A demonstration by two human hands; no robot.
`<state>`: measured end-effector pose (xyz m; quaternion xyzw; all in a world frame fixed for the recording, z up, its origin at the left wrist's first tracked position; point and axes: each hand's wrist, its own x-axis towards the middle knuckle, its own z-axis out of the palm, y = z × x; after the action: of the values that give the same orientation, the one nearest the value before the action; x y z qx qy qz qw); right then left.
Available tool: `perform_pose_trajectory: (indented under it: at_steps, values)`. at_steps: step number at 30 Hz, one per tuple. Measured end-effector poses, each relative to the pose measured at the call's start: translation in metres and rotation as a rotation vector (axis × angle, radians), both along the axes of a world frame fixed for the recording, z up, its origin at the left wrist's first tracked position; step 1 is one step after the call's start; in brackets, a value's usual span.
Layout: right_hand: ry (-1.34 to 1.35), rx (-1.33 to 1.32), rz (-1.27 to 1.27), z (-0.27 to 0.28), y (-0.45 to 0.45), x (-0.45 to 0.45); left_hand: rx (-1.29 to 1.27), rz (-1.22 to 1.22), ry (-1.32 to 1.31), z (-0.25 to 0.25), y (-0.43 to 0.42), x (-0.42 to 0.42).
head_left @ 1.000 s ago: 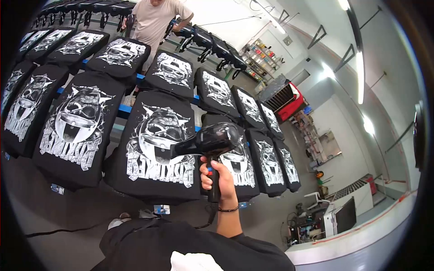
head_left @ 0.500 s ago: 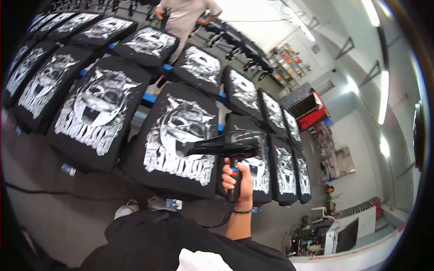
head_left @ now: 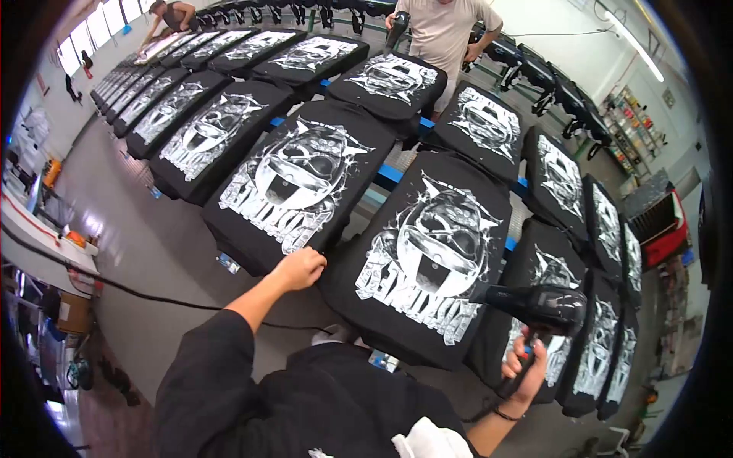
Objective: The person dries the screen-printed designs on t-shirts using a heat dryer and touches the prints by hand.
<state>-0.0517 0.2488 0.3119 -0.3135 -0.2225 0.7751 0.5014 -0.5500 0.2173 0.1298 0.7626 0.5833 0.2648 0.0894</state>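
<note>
My right hand (head_left: 525,368) is wrapped round the handle of a black hair dryer (head_left: 556,308). Its nozzle points left, over the lower right part of a black printed shirt (head_left: 382,320) stretched on a flat board. With fingers curled in, my left hand (head_left: 301,269) grips the near edge of the neighbouring black shirt (head_left: 252,240), at its lower right corner; the fingertips are partly hidden. Both shirts carry the same black-and-white helmeted figure with block lettering below it.
More boards with printed black shirts (head_left: 206,126) run in two rows to the far left and right. Blue supports (head_left: 389,174) show between them. Across the boards stands a person (head_left: 450,34) holding a dark dryer; another person (head_left: 175,17) leans in at far left. A black cable (head_left: 153,296) hangs at left.
The view has swung left. My left hand has come into view at the left shirt's near edge. The hair dryer, still in my right hand, remains over the lower right of the same shirt.
</note>
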Motion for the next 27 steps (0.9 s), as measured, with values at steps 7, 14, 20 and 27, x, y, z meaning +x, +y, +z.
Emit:
perform_pose_trajectory:
  at_steps: [7, 14, 20, 27]
  values:
    - [-0.113, -0.052, -0.134, -0.014, 0.001, 0.034, 0.087, -0.222, 0.255, -0.023, 0.005, 0.010]
    - [0.077, -0.071, -0.004, -0.021, 0.014, 0.046, 0.020, -0.186, 0.395, -0.029, 0.006, 0.017]
    - [-0.243, 0.006, -0.039, -0.007, 0.028, -0.007, -0.062, -0.127, 0.407, -0.020, 0.006, 0.026]
    - [-0.219, -0.013, 0.234, -0.009, 0.040, -0.045, -0.066, -0.131, 0.436, -0.016, 0.006, 0.027]
